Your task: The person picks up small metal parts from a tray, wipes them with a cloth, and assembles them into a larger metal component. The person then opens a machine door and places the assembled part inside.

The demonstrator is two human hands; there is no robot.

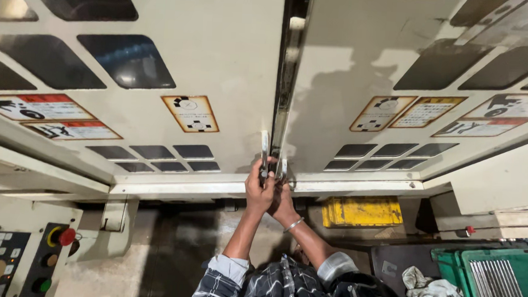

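Note:
Two cream machine doors with dark window panels and warning stickers meet at a narrow dark gap (291, 65). The left door (232, 62) carries a metal handle (265, 144) at its inner edge. The right door (347, 56) has a similar handle (284, 166). My left hand (258, 191) is wrapped around the lower part of the left handle. My right hand (283, 205), with a metal bracelet on the wrist, grips the right handle just beside it. Both arms in checked sleeves reach up from the bottom of the view.
A control panel with a red button (66, 236) and keypad stands at the lower left. A yellow block (362, 211) lies under the doors' sill. At the lower right, a green crate (450, 267) holds several metal rods (498, 281), with white rags (431, 293) beside it.

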